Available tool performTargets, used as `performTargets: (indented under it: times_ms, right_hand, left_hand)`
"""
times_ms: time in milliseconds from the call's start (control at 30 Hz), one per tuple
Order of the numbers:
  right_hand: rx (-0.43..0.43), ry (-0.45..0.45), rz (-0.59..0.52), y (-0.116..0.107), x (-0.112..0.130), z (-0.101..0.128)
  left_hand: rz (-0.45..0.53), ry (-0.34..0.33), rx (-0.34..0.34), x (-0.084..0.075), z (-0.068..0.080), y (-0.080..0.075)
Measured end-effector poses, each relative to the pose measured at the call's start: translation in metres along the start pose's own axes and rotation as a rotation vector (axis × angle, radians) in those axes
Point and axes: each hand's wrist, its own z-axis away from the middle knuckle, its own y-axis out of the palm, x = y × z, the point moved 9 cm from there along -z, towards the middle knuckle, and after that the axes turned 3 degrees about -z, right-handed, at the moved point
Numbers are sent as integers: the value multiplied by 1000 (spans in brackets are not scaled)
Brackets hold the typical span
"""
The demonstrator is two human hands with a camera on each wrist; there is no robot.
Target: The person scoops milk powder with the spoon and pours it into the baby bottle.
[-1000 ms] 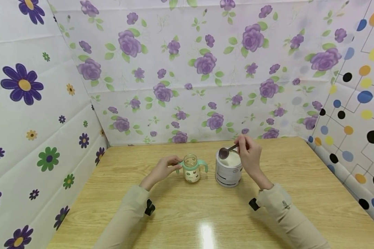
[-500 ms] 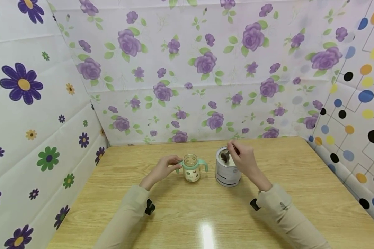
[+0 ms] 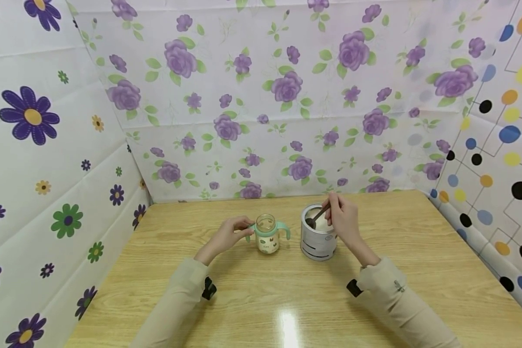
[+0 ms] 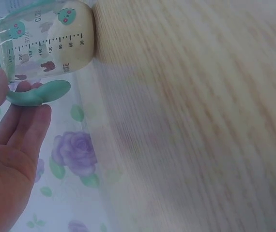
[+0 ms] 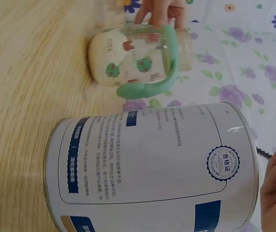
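Our right grip (image 3: 342, 218) pinches the handle of a dark spoon (image 3: 316, 218), fingers curled round it, with the spoon's bowl dipped into the open mouth of the white powder tin (image 3: 316, 240). We see pale powder inside the tin from the head view; the right wrist view shows its printed label and a round blue seal on the wall. Our left grip (image 3: 230, 234) holds the near green handle of the baby bottle (image 3: 267, 235), thumb and fingers closed lightly about it. This bottle stands upright and uncapped on the wooden table (image 3: 287, 299), just left of the tin and not touching it. Measuring marks and small cartoon figures run along its clear wall. Flowered sheets (image 3: 261, 96) stand round the table.
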Motion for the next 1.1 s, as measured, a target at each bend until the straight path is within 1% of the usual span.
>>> performTargets:
  times_ms: [100,167,300,500,667,833,1000,1100]
  right_hand:
    - [-22,172,-55,-9,-27,-5]
    - [-41,257,-83,-14,-44,-8]
    - [-71,350,-140,-22,-64,-12]
    - [-97,454,-200,-29,-75,-12]
    - [-98,526,-319,-31,-81,-10]
    - [-99,572,-430,-29,-85,-9]
    - [-100,580,-480,-28,-82,-9]
    - [-97,573,-494,-27,-79,-11]
  left_hand:
    - [-1,-3,2,1,0,0]
    - [-4,-10,6,2,1,0]
    - [-5,-28,10,4,1,0]
    - [-8,-33,7,4,1,0]
    - [-15,-46,0,7,0,1]
    - [-4,-54,1,7,1,2]
    - [-12,-59,3,7,1,1]
    - [-15,-51,1,6,0,1]
